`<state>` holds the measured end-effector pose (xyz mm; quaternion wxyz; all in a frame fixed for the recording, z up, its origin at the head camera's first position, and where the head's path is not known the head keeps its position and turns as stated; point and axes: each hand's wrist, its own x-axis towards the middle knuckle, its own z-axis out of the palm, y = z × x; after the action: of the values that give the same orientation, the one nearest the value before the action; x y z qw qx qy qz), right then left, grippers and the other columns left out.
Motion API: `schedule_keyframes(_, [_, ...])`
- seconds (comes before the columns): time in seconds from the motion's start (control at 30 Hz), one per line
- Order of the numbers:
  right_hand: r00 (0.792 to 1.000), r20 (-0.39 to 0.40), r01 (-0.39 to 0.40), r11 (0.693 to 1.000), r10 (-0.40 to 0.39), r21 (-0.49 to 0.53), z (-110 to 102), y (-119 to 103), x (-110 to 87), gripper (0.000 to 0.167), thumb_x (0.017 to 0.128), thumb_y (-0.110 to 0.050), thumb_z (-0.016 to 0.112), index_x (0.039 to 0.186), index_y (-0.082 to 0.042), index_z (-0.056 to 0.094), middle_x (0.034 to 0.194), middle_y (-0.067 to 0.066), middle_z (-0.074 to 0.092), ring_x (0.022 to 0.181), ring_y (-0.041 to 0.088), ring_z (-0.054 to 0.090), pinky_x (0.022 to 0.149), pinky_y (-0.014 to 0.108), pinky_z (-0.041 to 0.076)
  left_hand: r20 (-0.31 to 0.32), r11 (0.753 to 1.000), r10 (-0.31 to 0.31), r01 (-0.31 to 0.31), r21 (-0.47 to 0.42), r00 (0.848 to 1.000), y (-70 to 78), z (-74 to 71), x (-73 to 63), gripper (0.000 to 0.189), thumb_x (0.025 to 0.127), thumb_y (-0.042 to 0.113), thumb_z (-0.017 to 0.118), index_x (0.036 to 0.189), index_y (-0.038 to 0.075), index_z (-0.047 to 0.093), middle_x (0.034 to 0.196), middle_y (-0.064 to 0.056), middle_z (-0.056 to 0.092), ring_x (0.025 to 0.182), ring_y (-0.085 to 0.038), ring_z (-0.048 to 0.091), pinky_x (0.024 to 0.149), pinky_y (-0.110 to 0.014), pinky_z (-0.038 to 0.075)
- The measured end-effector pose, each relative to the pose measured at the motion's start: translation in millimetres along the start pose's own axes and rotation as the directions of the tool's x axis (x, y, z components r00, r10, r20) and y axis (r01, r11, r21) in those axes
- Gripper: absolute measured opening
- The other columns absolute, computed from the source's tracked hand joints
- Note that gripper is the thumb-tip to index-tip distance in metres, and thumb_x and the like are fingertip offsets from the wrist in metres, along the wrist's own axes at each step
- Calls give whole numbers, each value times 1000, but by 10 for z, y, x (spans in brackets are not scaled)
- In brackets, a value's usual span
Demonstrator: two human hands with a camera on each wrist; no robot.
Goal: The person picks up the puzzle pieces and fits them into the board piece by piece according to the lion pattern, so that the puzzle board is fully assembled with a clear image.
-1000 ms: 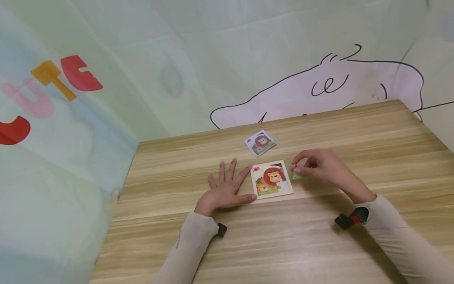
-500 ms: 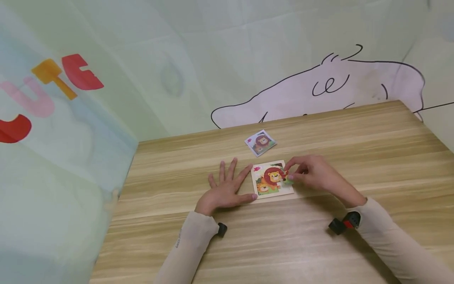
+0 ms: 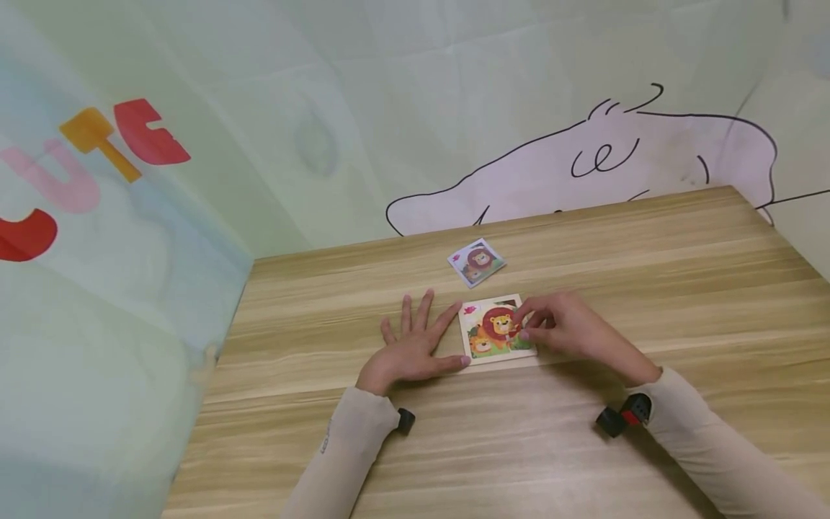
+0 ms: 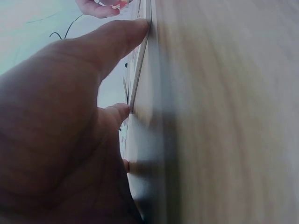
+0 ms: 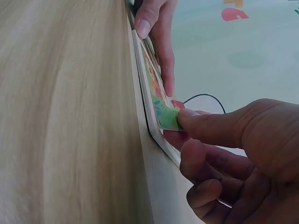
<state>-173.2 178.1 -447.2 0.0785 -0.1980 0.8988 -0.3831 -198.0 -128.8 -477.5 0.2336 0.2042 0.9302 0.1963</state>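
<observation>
A square wooden lion jigsaw puzzle point(image 3: 483, 328) lies on the table in the head view. My left hand point(image 3: 415, 353) is spread flat, with its thumb and index fingertips at the left edge of the puzzle's frame. My right hand point(image 3: 567, 328) pinches a green puzzle piece point(image 5: 167, 115) between thumb and fingers over the lower right part of the board. In the right wrist view the piece sits tilted, close over the tray's rim point(image 5: 152, 112). In the left wrist view the left thumb point(image 4: 124, 37) presses along the frame's side.
A small square card point(image 3: 476, 262) with the same lion picture lies behind the puzzle. The wood-grain table point(image 3: 493, 447) meets a printed cloth backdrop point(image 3: 363, 122) at its far and left edges.
My right hand has moved left from beside the puzzle, bringing the pinched piece over the board's lower right corner. My left hand has stayed in place.
</observation>
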Motion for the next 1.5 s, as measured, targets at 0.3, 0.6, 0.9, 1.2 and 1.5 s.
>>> schedule_keyframes(0.3, [1000, -28, 4, 999, -5, -51, 36, 5, 1, 14, 93, -11, 83, 106, -15, 80, 85, -1, 73, 75, 11, 58, 67, 24, 46, -4, 1000, 1, -1, -5, 1000, 4, 0, -2, 99, 95, 74, 62, 170, 53, 1, 179, 0, -31, 161, -38, -40, 118, -84, -22])
schedule_keyframes(0.6, [1000, -16, -19, 999, 18, -42, 86, 22, -1, 14, 94, -9, 80, 108, -12, 80, 77, -2, 66, 71, 11, 55, 64, 23, 42, -6, 1000, -2, 2, -7, 1000, 47, -13, -29, 98, 95, 74, 61, 169, 54, 1, 179, 2, -31, 161, -37, -39, 118, -83, -22])
schedule_keyframes(0.9, [999, -26, -35, 999, 34, -33, 121, 45, 17, 14, 94, -8, 80, 109, -9, 80, 76, -2, 63, 70, 12, 52, 63, 23, 39, 0, 1000, -5, 5, -11, 1000, 30, -11, -14, 98, 94, 74, 62, 169, 53, 2, 179, 2, -32, 161, -37, -40, 117, -83, -23])
schedule_keyframes(1.2, [998, -28, -48, 998, 47, -34, 131, 44, 14, 14, 94, -9, 81, 106, -10, 73, 79, -1, 65, 72, 13, 53, 66, 24, 40, 6, 1000, -11, 11, -9, 1000, 50, -16, -29, 98, 95, 74, 62, 169, 54, 1, 179, 2, -32, 161, -37, -40, 118, -84, -22])
schedule_keyframes(1.5, [995, -75, -67, 997, 64, -33, 167, 8, 2, 16, 93, -9, 83, 104, -10, 72, 79, 0, 66, 72, 13, 54, 66, 24, 40, 9, 1000, -16, 16, -19, 1000, 69, -32, -51, 98, 96, 72, 62, 169, 53, 1, 179, 3, -31, 161, -36, -40, 118, -82, -23])
